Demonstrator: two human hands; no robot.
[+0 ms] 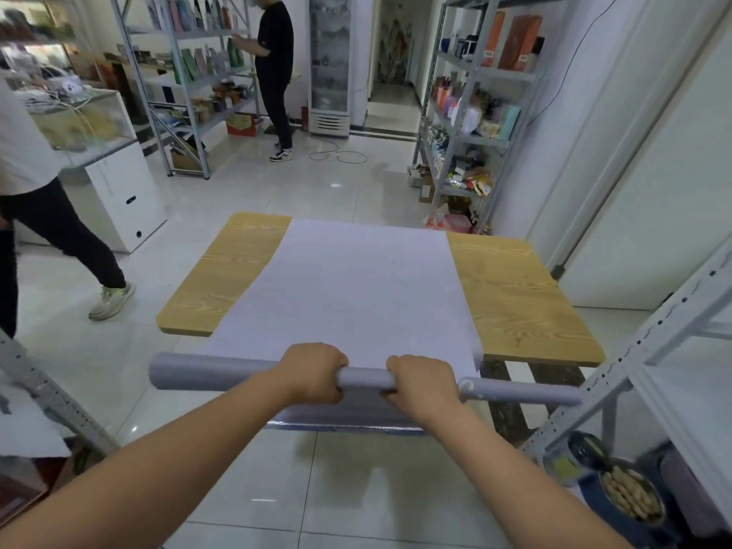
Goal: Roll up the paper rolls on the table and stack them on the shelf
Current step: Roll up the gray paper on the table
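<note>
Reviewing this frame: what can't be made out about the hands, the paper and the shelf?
Head view only:
- Fingertips of left hand and right hand: curled under the paper roll.
- Whether the sheet ends at the table's far edge or hangs over it.
- Shelf: mostly cut off by the right frame edge.

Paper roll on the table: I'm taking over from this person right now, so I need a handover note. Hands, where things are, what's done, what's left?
Left hand and right hand both grip the paper roll near its middle, at the table's near edge.
Most of the sheet lies unrolled across the wooden table.
Done: rolling started, a thin roll formed.
Left: roll up the rest, then stack it; a metal shelf stands close on the right.
</note>
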